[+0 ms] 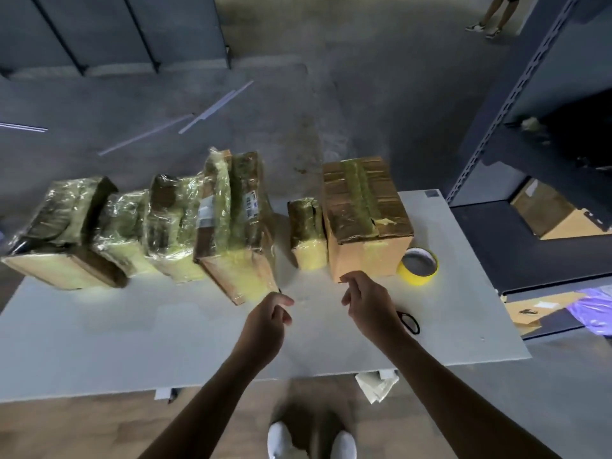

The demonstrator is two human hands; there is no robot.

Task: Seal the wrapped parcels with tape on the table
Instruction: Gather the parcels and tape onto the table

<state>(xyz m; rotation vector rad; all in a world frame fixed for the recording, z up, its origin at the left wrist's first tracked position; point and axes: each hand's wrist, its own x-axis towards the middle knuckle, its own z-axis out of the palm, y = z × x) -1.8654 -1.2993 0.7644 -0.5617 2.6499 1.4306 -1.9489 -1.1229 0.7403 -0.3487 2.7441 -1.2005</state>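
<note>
With both hands' fingers [285, 301] loosely curled and nothing visibly held, the yellow tape roll [418, 266] near the white table's [132, 342] right edge, beside the film-wrapped cardboard parcels [231, 220], should probably be fetched first.

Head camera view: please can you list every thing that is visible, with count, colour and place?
wrapped parcels: six, brown under clear and yellowish wrap, in a row along the far side of the table
table: one, white, below the hands
tape roll: one, yellow, right of the largest parcel
scissors: one, black handles, partly hidden behind the right hand
shelving: dark grey, at right
shoes: two, white, bottom edge
left hand: empty, fingers loosely curled
right hand: empty, fingers loosely curled
</note>
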